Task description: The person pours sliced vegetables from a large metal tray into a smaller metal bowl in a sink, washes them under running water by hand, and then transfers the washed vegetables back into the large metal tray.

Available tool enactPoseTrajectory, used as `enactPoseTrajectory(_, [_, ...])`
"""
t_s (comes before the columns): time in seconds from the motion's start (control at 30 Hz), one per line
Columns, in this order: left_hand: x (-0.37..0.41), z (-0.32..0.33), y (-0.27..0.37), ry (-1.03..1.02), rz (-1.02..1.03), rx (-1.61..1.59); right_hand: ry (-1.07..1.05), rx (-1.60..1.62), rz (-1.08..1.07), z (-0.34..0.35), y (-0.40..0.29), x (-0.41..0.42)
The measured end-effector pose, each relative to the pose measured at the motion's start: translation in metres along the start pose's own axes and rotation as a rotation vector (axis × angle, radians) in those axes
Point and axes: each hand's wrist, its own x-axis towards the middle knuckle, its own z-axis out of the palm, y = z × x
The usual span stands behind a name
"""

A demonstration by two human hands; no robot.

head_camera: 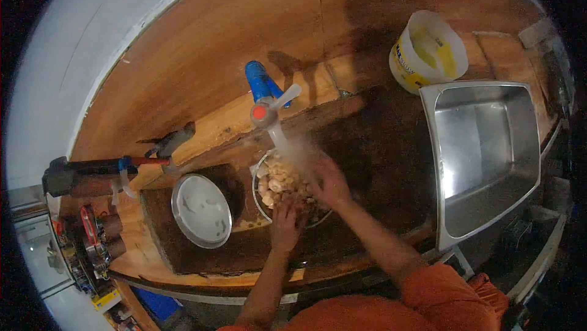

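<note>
A round vessel [255,192] with a thin, shiny rim is full of pale, knobbly food pieces [276,183], too blurred to name for certain. Directly over it is the spout of a tap [276,136] with a red cap and a blue pipe fitting; a whitish blur, apparently running water, hangs below the spout. My left hand [288,222] rests on the pieces at the vessel's near side, fingertips among them. On the right side, my right hand [331,183] is bent over the pieces beside the blur. Its fingertips are partly hidden.
Left of the vessel lies a round metal lid or plate [202,211]. A deep steel pan [486,161] stands at the right, a white plastic bucket [429,53] with yellow print behind it. A second tap [124,166] projects at the left. Wooden boards [220,23] form the backing.
</note>
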Motion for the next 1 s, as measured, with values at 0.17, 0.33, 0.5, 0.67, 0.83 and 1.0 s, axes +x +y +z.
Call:
enactPoseTrajectory(0.17, [-0.013,0.005,-0.004,0.108,0.028,0.034,0.02,0.015,-0.116,0.011,0.004,-0.026])
enactPoseTrajectory(0.33, [0.007,-0.021,-0.017,0.228,0.04,0.181,0.121,0.104,0.382,0.008,0.059,-0.008])
enactPoseTrajectory(0.5, [0.037,0.018,-0.105,0.399,-0.387,0.163,-0.023,0.304,0.585,0.05,0.156,-0.027])
enactPoseTrajectory(0.67, [0.002,0.114,-0.237,0.49,-0.581,0.053,-0.017,0.573,0.544,0.036,0.096,-0.015])
enactPoseTrajectory(0.83, [0.0,0.12,-0.239,0.427,-0.736,-0.36,0.001,0.682,0.454,0.06,0.122,-0.024])
enactPoseTrajectory(1.0, [-0.002,0.064,-0.173,0.68,-0.541,-0.258,0.022,0.551,0.577,0.036,0.059,-0.032])
